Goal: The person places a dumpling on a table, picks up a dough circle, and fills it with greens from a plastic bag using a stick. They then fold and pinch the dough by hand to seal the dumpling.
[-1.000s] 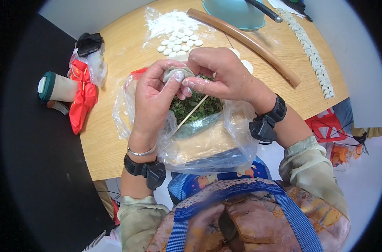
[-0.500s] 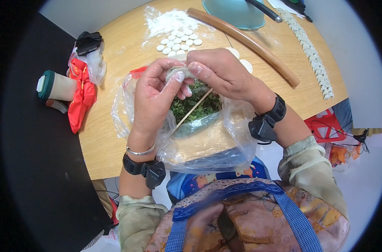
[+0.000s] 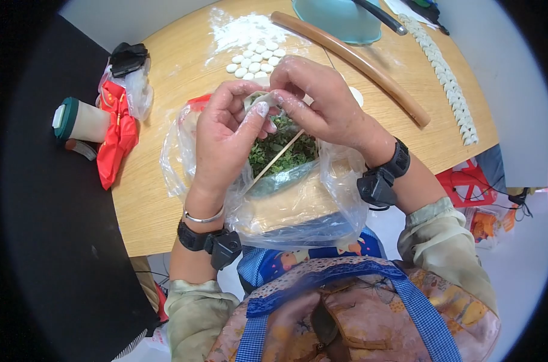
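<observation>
A folded dumpling [image 3: 257, 100] of pale dough is pinched between my two floury hands. My left hand [image 3: 228, 123] cradles it with the thumb pressed on its front side. On its right edge, my right hand [image 3: 313, 99] grips the dough between thumb and forefinger. Right below them lies chopped green filling [image 3: 286, 148] in a clear plastic bag [image 3: 340, 199], with a thin stick [image 3: 277, 160] resting across it. My fingers partly hide the dumpling.
Beyond my hands are several small dough discs [image 3: 248, 63] and a patch of flour [image 3: 243, 30]. A long rolling pin [image 3: 352, 66] slants to the right. A row of finished dumplings [image 3: 446, 81] runs along the right edge. A teal bowl [image 3: 337, 21] and a red bag [image 3: 117, 136] flank the table.
My right hand has shifted slightly and its fingers have opened up a little from the fist-like curl, still pinching the dumpling's edge. My left hand has hardly moved.
</observation>
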`<state>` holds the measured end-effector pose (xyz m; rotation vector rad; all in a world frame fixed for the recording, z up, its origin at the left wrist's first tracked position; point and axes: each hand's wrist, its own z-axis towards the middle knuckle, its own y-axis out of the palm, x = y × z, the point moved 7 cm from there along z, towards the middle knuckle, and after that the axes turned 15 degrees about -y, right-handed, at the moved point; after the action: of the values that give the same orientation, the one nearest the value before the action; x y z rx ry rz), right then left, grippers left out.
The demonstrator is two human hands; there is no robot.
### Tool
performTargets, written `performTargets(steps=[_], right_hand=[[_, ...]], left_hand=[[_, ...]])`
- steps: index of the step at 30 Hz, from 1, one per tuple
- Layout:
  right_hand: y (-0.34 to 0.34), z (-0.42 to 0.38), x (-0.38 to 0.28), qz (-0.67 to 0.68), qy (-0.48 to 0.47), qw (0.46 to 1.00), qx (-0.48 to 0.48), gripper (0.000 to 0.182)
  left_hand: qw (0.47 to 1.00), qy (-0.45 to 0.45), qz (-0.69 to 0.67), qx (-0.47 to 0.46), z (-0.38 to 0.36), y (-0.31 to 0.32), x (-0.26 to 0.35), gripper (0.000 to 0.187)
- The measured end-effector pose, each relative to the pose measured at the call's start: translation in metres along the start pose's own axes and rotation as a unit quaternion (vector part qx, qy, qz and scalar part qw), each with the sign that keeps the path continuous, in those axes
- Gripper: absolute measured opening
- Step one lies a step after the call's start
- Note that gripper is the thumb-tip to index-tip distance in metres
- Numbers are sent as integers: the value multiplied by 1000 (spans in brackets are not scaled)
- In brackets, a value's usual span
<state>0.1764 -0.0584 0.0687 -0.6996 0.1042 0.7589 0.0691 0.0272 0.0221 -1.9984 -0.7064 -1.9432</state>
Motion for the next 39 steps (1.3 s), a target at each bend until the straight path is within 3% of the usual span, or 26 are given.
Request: performTargets(steps=[6, 11, 14, 16, 34, 39], right_hand=[[1, 0, 2, 57, 23, 998, 35, 12], [4, -1, 1, 64, 25, 998, 8, 8], [2, -2, 1, 60, 25, 998, 14, 8], [2, -2, 1, 54, 26, 998, 13, 8], [0, -2, 2, 46, 32, 998, 32, 10], [0, -1, -1, 41, 16, 999, 24, 9]], left_hand=[[1000, 6, -1, 3, 0, 0, 2, 20], [1000, -14, 5, -8, 0, 1, -1, 23], [999, 43, -13, 5, -1, 4, 1, 28], [987, 156, 33, 11, -5, 7, 11, 34], [983, 149, 101, 38, -4, 2, 9, 24], [991, 111, 42, 55, -5, 0, 8, 26]])
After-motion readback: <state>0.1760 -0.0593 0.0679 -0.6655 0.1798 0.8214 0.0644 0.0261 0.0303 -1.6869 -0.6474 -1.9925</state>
